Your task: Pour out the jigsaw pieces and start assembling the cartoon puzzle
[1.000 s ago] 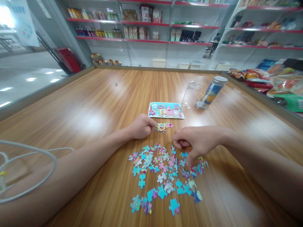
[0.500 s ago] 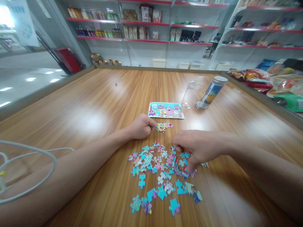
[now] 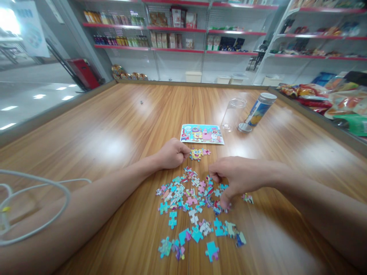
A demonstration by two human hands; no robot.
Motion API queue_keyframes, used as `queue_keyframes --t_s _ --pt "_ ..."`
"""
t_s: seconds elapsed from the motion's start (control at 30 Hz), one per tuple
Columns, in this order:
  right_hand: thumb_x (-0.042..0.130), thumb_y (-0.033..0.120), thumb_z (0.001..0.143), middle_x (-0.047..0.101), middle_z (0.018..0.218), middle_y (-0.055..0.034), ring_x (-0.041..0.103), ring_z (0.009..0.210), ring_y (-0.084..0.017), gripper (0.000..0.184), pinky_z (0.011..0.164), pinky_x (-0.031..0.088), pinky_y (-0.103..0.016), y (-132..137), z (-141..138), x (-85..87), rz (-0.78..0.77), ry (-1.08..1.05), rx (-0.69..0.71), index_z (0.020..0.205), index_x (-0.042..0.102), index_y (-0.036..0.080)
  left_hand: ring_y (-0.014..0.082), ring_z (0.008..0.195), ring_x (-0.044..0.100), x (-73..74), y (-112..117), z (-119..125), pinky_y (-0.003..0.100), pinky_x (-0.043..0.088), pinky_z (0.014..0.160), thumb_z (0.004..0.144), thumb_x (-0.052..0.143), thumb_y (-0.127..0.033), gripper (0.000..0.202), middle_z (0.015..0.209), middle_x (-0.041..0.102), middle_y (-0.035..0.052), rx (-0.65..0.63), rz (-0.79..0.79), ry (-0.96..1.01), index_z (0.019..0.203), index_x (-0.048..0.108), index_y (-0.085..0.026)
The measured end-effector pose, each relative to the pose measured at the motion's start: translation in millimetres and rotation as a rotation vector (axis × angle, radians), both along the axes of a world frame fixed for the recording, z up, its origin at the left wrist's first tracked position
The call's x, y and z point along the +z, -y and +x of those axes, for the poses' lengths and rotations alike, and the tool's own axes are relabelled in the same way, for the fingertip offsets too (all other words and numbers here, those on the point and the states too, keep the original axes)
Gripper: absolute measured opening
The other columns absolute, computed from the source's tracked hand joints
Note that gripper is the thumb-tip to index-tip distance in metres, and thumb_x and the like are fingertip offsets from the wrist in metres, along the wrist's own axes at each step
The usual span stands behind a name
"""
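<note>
Tabletop (image 3: 129,126) (jar (image 3: 231,115), canister (image 3: 259,110) beyond): spread right hand (image 3: 239,173) over puzzle pieces (image 3: 191,200), curled left hand (image 3: 172,153)

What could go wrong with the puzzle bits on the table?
The left hand is right by the small joined puzzle section, so a bump might break it apart. The right hand is low over the edge of the loose pieces, so a sideways swipe could scatter some. Pieces also overlap in the pile, so one might stay hidden.
</note>
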State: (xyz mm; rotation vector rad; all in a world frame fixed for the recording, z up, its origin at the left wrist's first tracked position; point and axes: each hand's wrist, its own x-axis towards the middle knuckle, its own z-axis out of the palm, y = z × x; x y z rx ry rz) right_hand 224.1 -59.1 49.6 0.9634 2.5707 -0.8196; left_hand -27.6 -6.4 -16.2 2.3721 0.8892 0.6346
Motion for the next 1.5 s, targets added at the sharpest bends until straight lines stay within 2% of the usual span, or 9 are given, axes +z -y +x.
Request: queue_keyframes --t_s 0.1,0.2,0.4,0.5,0.7,0.9,1.5 --pt "0.081 0.061 0.061 0.058 0.078 0.0024 0.046 0.063 -0.013 0.055 0.055 0.026 -0.025 -1.7 1.8 -0.5 -0.029 -0.01 0.007 0.089 0.056 0.021 0.0064 0.047 0.027 0.3 0.3 0.0 0.024 0.019 0.048 0.053 0.036 -0.013 0.007 0.046 0.029 -0.0033 -0.003 0.012 0.001 0.046 0.036 -0.015" --pt "0.083 0.062 0.057 0.058 0.08 0.0021 0.046 0.065 -0.013 0.059 0.055 0.025 -0.025 -1.2 3.0 -0.7 0.017 -0.013 0.016 0.09 0.056 0.021 0.0066 0.047 0.027 1.0 0.6 0.5 0.024 0.019 0.048 0.052 0.036 -0.012 0.007 0.046 0.029 -0.0033 0.008 0.019 -0.006 0.046 0.036 -0.015" --pt "0.081 0.061 0.06 0.058 0.077 0.0036 0.046 0.062 -0.012 0.055 0.053 0.026 -0.025 -0.7 2.1 0.9 -0.006 -0.009 0.024 0.088 0.055 0.022 0.0066 0.047 0.028 0.9 0.3 0.9 0.024 0.02 0.049 0.052 0.036 -0.012 0.007 0.045 0.03 -0.0032 0.009 0.012 -0.01 0.046 0.037 -0.015" --pt "0.081 0.061 0.06 0.059 0.078 0.003 0.046 0.063 -0.013 0.055 0.053 0.026 -0.025 0.3 1.4 1.8 0.032 -0.005 0.034 0.088 0.056 0.021 0.0067 0.047 0.028 0.3 0.1 0.9 0.023 0.02 0.048 0.052 0.036 -0.012 0.007 0.045 0.031 -0.0031 0.01 0.016 -0.006 0.045 0.038 -0.015" --pt "0.074 0.066 0.067 0.059 0.076 0.0018 0.046 0.062 -0.013 0.053 0.053 0.025 -0.025 2.9 -0.4 1.9 0.051 0.009 -0.006 0.086 0.056 0.021 0.0065 0.046 0.03 1.0 0.6 1.2 0.023 0.021 0.048 0.052 0.036 -0.012 0.008 0.044 0.031 -0.0033 0.005 0.017 -0.006 0.045 0.039 -0.015" --pt "0.073 0.071 0.065 0.059 0.074 0.0019 0.044 0.06 -0.011 0.057 0.053 0.025 -0.025 2.7 -1.1 2.0 0.035 0.011 -0.02 0.084 0.056 0.02 0.0068 0.047 0.029 0.4 0.5 0.9 0.023 0.02 0.048 0.052 0.037 -0.011 0.008 0.045 0.031 -0.0034 0.004 0.011 -0.01 0.045 0.039 -0.015" --pt "0.065 0.065 0.081 0.057 0.068 0.0012 0.045 0.06 -0.011 0.048 0.055 0.024 -0.025 3.1 -2.4 -1.9 0.071 -0.059 -0.022 0.075 0.055 0.018 0.007 0.047 0.028 1.5 0.6 1.1 0.024 0.02 0.049 0.052 0.037 -0.011 0.008 0.045 0.031 -0.0035 0.014 0.002 -0.015 0.045 0.038 -0.015"
